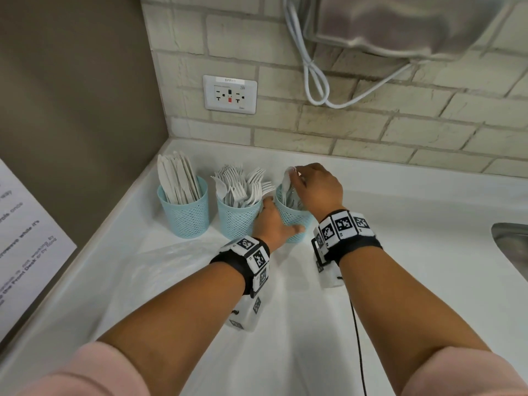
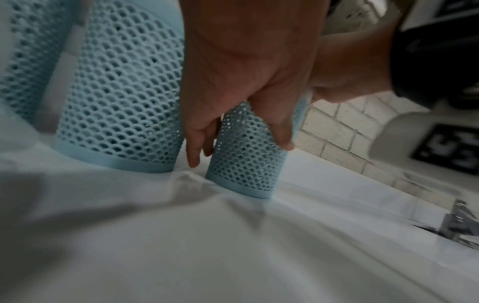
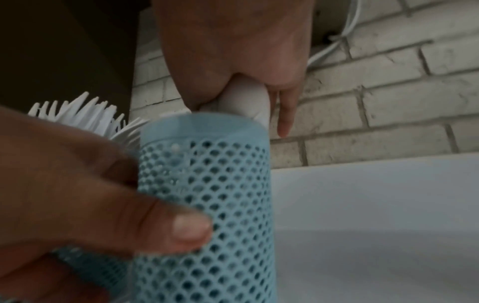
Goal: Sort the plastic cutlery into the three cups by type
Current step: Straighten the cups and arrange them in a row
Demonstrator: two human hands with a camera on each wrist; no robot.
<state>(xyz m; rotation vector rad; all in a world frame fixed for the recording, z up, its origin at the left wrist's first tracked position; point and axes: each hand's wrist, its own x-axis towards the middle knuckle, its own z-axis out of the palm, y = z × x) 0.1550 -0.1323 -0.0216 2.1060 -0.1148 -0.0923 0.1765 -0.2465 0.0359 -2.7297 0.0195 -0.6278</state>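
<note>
Right hand (image 1: 317,187) pinches white spoons (image 1: 287,181) over the right mesh cup (image 1: 291,221), which left hand (image 1: 273,224) grips; fork cup (image 1: 237,218) touches alongside, knife cup (image 1: 187,215) beyond.

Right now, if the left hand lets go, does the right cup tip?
Probably. The right cup is tall, narrow, perforated plastic, so likely light. Spoons stick above its rim, raising the load. The left hand grips its side while the right hand holds the spoons, suggesting it needs steadying.
</note>
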